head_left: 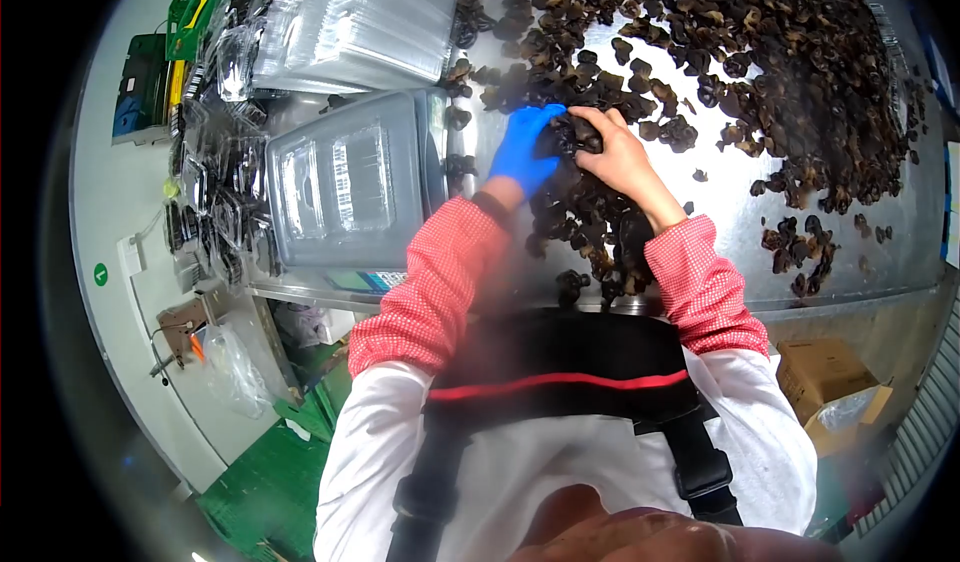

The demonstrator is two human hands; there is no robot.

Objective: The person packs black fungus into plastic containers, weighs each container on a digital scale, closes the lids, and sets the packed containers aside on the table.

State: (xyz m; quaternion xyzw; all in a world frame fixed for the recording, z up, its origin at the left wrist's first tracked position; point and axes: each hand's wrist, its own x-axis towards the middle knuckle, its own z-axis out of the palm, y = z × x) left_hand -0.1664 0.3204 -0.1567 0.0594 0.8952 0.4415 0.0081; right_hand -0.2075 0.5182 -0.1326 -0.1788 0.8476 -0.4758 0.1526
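My left hand point(527, 146), in a blue glove, curls against a small clump of dark wood ear mushrooms point(566, 140). From the other side, my bare right hand point(622, 154) grips the same clump between thumb and fingers. The palms face each other and partly hide what they hold. More wood ear mushrooms point(610, 237) lie loose on the metal table point(720, 177) below my hands. A large heap of them point(810, 52) spreads over the back and right.
Left of my hands, a clear plastic tray point(340, 177) rests on a grey surface, which looks like a scale or bin. Behind it stand stacked clear trays point(360, 27). More clear packaging point(225, 152) crowds the far left. An open cardboard box point(830, 387) sits below the table at right.
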